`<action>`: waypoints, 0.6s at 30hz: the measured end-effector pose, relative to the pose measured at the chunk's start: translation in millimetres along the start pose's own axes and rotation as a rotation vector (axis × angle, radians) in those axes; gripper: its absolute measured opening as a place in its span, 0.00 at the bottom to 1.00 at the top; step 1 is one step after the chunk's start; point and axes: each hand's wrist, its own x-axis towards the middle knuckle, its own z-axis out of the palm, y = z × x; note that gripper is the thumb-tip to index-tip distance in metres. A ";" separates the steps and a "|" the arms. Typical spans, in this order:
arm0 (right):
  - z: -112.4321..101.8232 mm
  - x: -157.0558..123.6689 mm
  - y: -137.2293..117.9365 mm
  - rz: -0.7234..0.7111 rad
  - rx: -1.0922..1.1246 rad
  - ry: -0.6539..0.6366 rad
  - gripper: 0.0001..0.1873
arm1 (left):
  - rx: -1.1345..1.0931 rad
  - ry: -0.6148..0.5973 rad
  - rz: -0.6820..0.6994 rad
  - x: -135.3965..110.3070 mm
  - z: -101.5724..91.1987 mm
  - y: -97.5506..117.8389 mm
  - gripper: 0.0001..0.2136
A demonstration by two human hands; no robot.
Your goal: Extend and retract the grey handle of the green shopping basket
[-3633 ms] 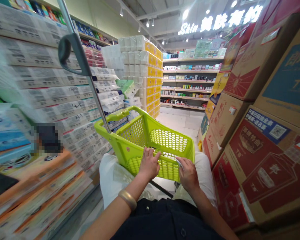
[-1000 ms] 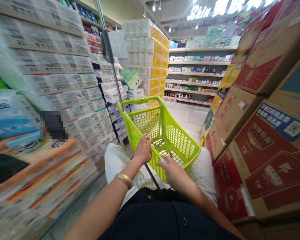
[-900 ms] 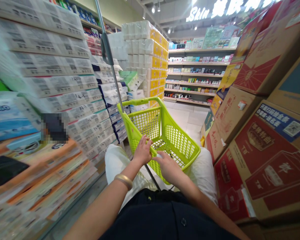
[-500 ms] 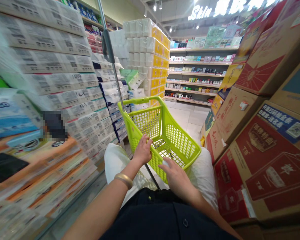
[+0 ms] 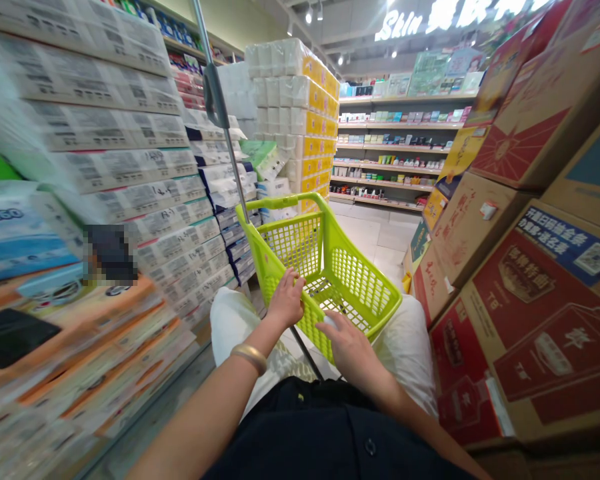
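Note:
A lime-green plastic shopping basket (image 5: 367, 283) with a lattice of holes stands tilted between my knees, its handle up at the back. My left hand (image 5: 286, 300) lies on the near rim, fingers curled over the edge. Close by on the same side, my right hand (image 5: 351, 347) has its fingers bent at the rim, with a small white thing (image 5: 331, 322) at the fingertips; its kind is unclear. A thin metal pole (image 5: 236, 160) with a grey clip (image 5: 215, 97) slants down past the basket's left side, and its lower end shows below my left hand.
Wrapped paper packs (image 5: 145, 133) rise in stacks on the left, with a black flat object (image 5: 15, 337) on the orange packs. Cardboard boxes (image 5: 535, 300) are piled close on the right. Ahead are tissue bundles (image 5: 280, 100), tiled floor (image 5: 375, 233) and product shelves (image 5: 400, 127).
Both hands stay at the basket's near rim; the right-hand fingers shift very slightly. The view moves a little, while the basket and pole hold their places.

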 end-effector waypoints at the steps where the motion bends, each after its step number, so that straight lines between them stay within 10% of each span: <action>1: -0.6 -5.3 1.2 0.002 -0.005 0.010 0.27 | -0.003 0.006 -0.002 -0.1 1.4 0.6 0.22; 10: 0.9 31.6 -6.9 -0.010 -0.096 -0.028 0.29 | 0.028 -0.005 -0.014 1.6 3.3 1.5 0.23; 18: -5.0 -16.8 1.5 -0.041 -0.074 0.080 0.30 | 0.026 0.025 0.000 -0.8 3.8 4.0 0.23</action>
